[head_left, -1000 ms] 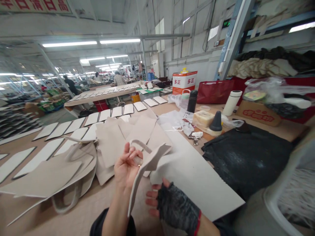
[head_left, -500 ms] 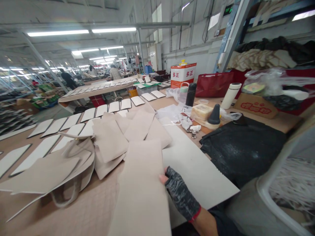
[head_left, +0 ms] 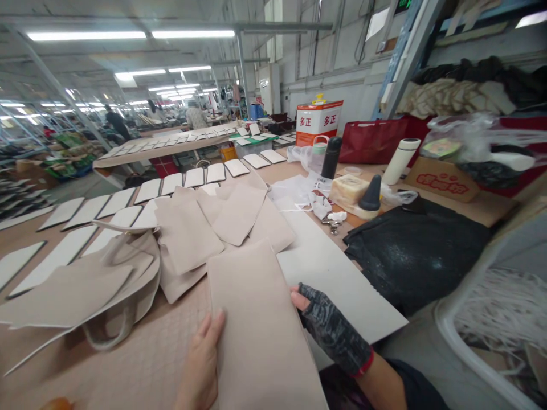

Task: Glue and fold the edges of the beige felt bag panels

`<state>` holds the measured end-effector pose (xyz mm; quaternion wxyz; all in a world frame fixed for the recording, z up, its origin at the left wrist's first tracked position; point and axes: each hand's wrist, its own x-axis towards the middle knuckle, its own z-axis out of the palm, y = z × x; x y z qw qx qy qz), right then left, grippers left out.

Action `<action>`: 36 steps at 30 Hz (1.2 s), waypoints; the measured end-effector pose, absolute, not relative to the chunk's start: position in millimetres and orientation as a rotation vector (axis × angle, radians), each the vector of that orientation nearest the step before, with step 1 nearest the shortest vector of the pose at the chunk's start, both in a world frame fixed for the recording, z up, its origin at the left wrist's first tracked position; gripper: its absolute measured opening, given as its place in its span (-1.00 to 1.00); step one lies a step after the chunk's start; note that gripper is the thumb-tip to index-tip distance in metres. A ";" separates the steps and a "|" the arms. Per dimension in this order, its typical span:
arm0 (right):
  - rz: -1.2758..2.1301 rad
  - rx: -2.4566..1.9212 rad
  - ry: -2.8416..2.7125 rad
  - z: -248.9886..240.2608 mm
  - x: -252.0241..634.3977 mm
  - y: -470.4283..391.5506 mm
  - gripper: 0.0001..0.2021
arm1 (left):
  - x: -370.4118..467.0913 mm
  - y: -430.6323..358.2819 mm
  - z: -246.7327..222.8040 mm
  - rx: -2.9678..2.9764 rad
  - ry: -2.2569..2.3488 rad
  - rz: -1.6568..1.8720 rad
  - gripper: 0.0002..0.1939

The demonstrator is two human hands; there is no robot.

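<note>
A long beige leather-like panel (head_left: 256, 330) lies in front of me, its near end running out of the bottom of the view. My left hand (head_left: 204, 359), bare, grips the panel's left edge. My right hand (head_left: 327, 322), in a dark grey fingerless knit glove with a red cuff, holds the right edge, its lower fingers partly hidden. Under the panel on the right is a pale flat board (head_left: 342, 285). Just beyond the panel's far end lies a loose pile of similar beige pieces (head_left: 188, 228). To the left rests a beige piece with a looped strap (head_left: 85, 290).
Rows of white dark-edged panels (head_left: 147, 191) line the table's far left. At right are a black sheet (head_left: 419, 256), a black bottle (head_left: 331, 158), a white flask (head_left: 400, 162) and a red-white can (head_left: 318, 122). A bin of white strips (head_left: 504, 319) stands close on my right.
My left hand has come into view at the panel's left edge. The panel's far end has shifted slightly, and my right hand has moved a little right. The camera view has tilted down.
</note>
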<state>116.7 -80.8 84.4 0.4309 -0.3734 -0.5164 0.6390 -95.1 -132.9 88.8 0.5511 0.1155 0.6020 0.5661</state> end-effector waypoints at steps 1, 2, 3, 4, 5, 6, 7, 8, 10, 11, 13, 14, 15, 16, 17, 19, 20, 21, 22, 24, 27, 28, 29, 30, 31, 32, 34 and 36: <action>1.613 -0.911 -1.229 86.0 117.6 -81.4 -0.71 | -92.8 -131.8 88.5 0.337 1.469 1.343 -0.52; 1.639 -0.887 -1.162 87.1 118.1 -81.5 -0.72 | -90.5 -130.3 87.2 0.402 1.505 1.342 -0.51; 1.666 -0.864 -1.096 87.8 118.2 -81.5 -0.74 | -88.2 -128.3 84.7 0.474 1.548 1.350 -0.50; 1.692 -0.848 -1.040 88.0 117.7 -81.4 -0.75 | -85.7 -125.8 81.0 0.559 1.603 1.374 -0.47; 1.717 -0.838 -0.986 87.8 116.5 -81.2 -0.76 | -82.9 -123.1 76.0 0.659 1.672 1.406 -0.43; 1.748 -0.828 -0.935 87.2 114.7 -80.9 -0.78 | -79.8 -120.4 70.0 0.776 1.743 1.442 -0.38; 1.786 -0.813 -0.892 86.0 112.2 -80.6 -0.79 | -76.7 -117.8 63.1 0.904 1.812 1.482 -0.32; 1.828 -0.799 -0.864 84.4 109.1 -80.2 -0.80 | -73.4 -115.6 55.9 1.045 1.873 1.521 -0.27; 1.894 -0.812 -0.874 80.3 101.7 -79.0 -0.79 | -67.3 -113.4 42.8 1.353 1.940 1.547 -0.28; 1.902 -0.848 -0.922 78.2 97.7 -78.3 -0.77 | -64.7 -113.6 38.2 1.501 1.946 1.534 -0.34; 1.847 -0.959 -1.055 74.8 90.0 -77.1 -0.71 | -60.2 -116.0 35.1 1.722 1.903 1.473 -0.50; 1.816 -0.998 -1.097 73.7 86.7 -76.7 -0.68 | -58.2 -117.9 36.8 1.769 1.861 1.441 -0.57; 1.796 -1.016 -1.111 72.9 84.1 -76.6 -0.67 | -56.2 -119.9 40.3 1.767 1.815 1.421 -0.63; 1.786 -1.024 -1.103 72.1 82.1 -76.6 -0.66 | -54.2 -121.6 45.1 1.720 1.769 1.402 -0.69; 1.779 -1.031 -1.088 71.2 80.8 -76.7 -0.66 | -52.0 -122.8 50.5 1.635 1.721 1.367 -0.75; 1.763 -1.078 -1.076 68.2 79.7 -76.7 -0.70 | -47.5 -123.1 60.0 1.407 1.618 1.277 -0.79; 1.754 -1.118 -1.086 66.2 79.6 -76.6 -0.73 | -45.5 -122.2 63.0 1.292 1.567 1.236 -0.78; 1.746 -1.159 -1.109 64.2 79.7 -76.3 -0.76 | -43.9 -120.9 64.4 1.195 1.524 1.210 -0.75; 1.737 -1.190 -1.143 62.3 79.9 -75.8 -0.79 | -42.9 -119.4 64.3 1.119 1.491 1.201 -0.71; 1.705 -1.221 -1.230 60.3 80.7 -74.8 -0.84 | -42.5 -116.7 61.2 1.034 1.458 1.206 -0.66; 1.657 -1.219 -1.321 63.2 82.3 -73.9 -0.86 | -44.9 -114.7 56.7 0.994 1.452 1.188 -0.64; 1.649 -1.213 -1.336 65.3 82.8 -74.0 -0.87 | -45.8 -114.5 56.5 0.979 1.453 1.177 -0.63; 1.634 -1.199 -1.361 67.4 83.3 -74.1 -0.87 | -46.6 -114.4 57.0 0.960 1.449 1.165 -0.62; 1.608 -1.181 -1.397 69.3 83.7 -74.3 -0.86 | -47.0 -114.2 58.2 0.936 1.441 1.151 -0.61; 1.573 -1.162 -1.439 71.0 84.0 -74.5 -0.84 | -47.3 -114.0 59.9 0.913 1.432 1.137 -0.60; 1.538 -1.147 -1.481 72.2 84.1 -74.7 -0.83 | -47.3 -113.7 61.7 0.892 1.425 1.121 -0.59; 1.480 -1.150 -1.528 73.7 84.0 -74.8 -0.81 | -47.2 -113.1 65.4 0.868 1.419 1.090 -0.58; 1.462 -1.175 -1.519 74.6 83.5 -74.8 -0.82 | -47.6 -112.4 68.5 0.864 1.416 1.063 -0.59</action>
